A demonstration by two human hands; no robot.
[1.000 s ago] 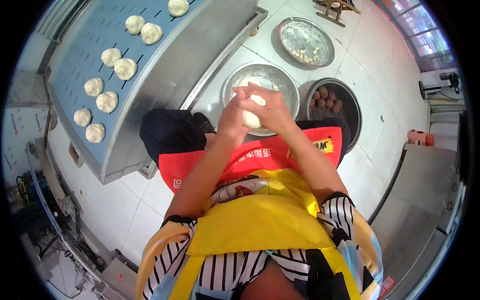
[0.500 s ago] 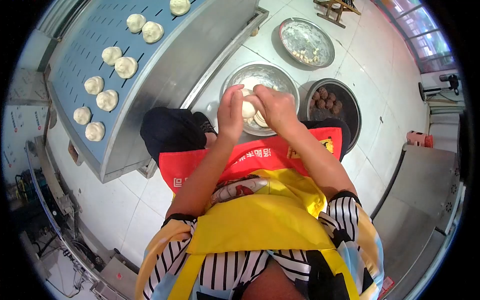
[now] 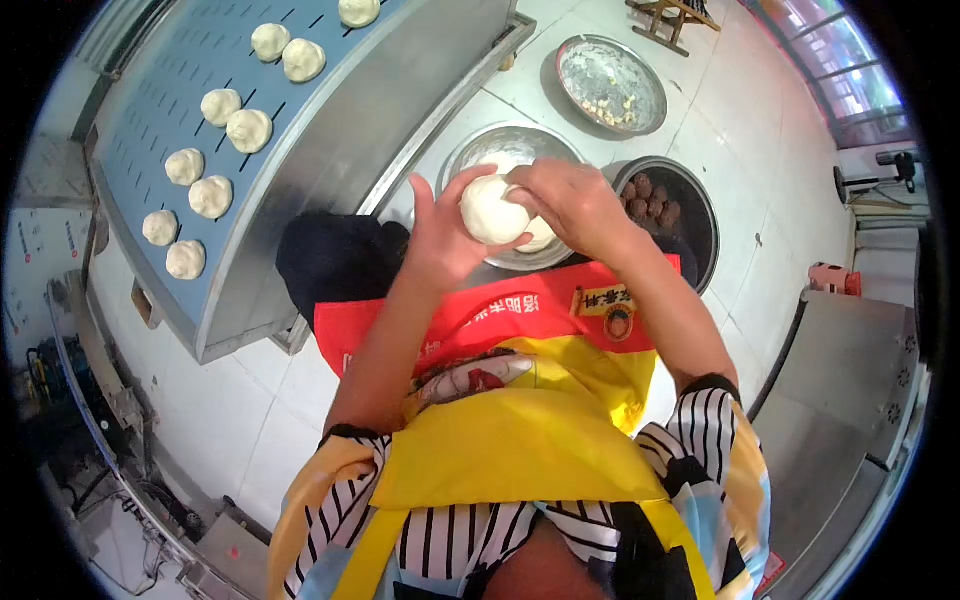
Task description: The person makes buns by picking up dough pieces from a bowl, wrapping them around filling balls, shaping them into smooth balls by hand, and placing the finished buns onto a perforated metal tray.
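A smooth, round white dough ball (image 3: 492, 210) rests in my left hand (image 3: 445, 232), whose fingers curl round its far and near sides while the thumb stands apart. My right hand (image 3: 575, 200) has its fingers bent together against the ball's right edge, pinching the dough there. Both hands are above a metal bowl (image 3: 567, 150) on the floor. More pale dough (image 3: 538, 236) shows in the bowl, partly hidden behind my hands.
On the left, a perforated blue tray (image 3: 150, 140) bears several dough balls (image 3: 210, 197). A floured bowl (image 3: 612, 85) with yellowish bits stands beyond. A dark basin (image 3: 695, 210) at right holds several brown balls (image 3: 650, 202). A wooden stool (image 3: 672, 22) is at the top.
My hands were clasped round the dough, then moved apart. My left hand has turned palm up with the ball showing in it, and my right hand has shifted to the ball's right edge.
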